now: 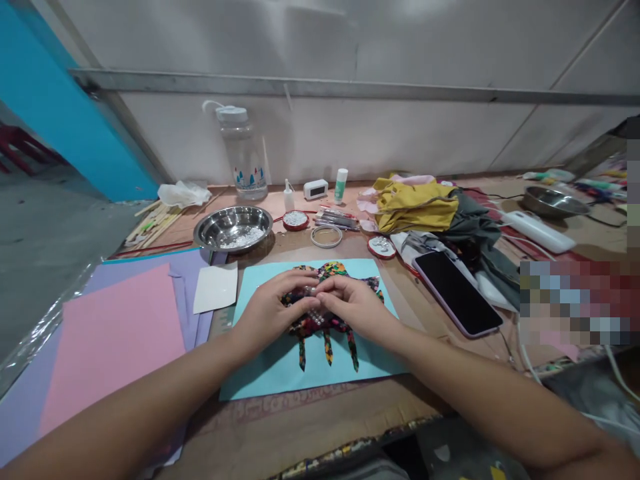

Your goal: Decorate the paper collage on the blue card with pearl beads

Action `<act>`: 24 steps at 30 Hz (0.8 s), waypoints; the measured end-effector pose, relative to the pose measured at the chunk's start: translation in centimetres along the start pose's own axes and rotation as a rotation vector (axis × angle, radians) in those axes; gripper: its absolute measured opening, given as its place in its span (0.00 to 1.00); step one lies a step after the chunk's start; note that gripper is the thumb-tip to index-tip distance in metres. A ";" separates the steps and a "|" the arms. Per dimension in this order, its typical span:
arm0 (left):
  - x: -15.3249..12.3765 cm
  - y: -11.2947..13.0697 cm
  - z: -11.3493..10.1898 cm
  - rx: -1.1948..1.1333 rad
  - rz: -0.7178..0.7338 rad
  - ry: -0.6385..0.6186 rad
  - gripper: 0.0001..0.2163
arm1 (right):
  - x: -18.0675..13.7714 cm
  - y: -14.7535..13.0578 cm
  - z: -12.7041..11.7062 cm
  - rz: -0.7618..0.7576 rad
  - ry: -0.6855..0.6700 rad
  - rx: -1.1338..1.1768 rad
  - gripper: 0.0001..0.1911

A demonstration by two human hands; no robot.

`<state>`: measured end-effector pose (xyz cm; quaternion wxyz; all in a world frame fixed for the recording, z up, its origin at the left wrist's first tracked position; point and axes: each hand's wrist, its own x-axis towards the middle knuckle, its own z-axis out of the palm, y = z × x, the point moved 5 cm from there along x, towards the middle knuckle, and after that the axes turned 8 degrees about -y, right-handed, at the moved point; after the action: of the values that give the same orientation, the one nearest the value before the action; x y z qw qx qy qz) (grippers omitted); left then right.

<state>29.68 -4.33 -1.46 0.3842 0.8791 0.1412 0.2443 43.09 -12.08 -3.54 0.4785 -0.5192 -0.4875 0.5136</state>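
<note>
A steel bowl, beyond the left grip and off to its left, holds a shallow heap of small white beads. Straight past both grips a little red-rimmed dish is filled with the same pale bits, and a second red-rimmed dish with shiny pieces lies beyond the right grip; a clear ring lies between the two dishes. Farther back a clear water bottle stands against the wall, with a small glue bottle and a glue stick to its right. Another steel bowl sits far to the right, its contents hidden. The patterned fabric cutout lies flat on a light blue sheet, directly under both grips: each rests curled on it, fingertips meeting over its middle, and whether they pinch anything is too small to tell. A few white beads show on the fabric just below the fingertips. A dark phone lies right of the right grip, a white card and a pink sheet left of the left one. The desk is brown and worn, backed by a pale panelled wall.
</note>
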 end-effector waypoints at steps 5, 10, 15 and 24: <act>0.2 0.0 -0.9 0.076 0.031 0.006 0.08 | 0.3 0.7 0.4 0.042 -0.060 0.116 0.10; 0.4 -0.5 -1.9 0.093 0.004 0.005 0.08 | 0.3 0.6 1.2 0.091 -0.154 0.213 0.14; 0.7 -2.8 -2.8 0.141 -0.113 -0.043 0.12 | 0.1 -0.5 0.3 0.053 -0.133 -0.066 0.14; 1.2 -6.4 -2.8 0.292 -0.118 -0.089 0.16 | -1.4 -6.3 -15.7 0.120 0.343 -1.437 0.37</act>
<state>28.76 2.14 -4.21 0.2717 0.9258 0.2094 0.1588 58.73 -13.01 3.03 0.0610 -0.8032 -0.5926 0.0047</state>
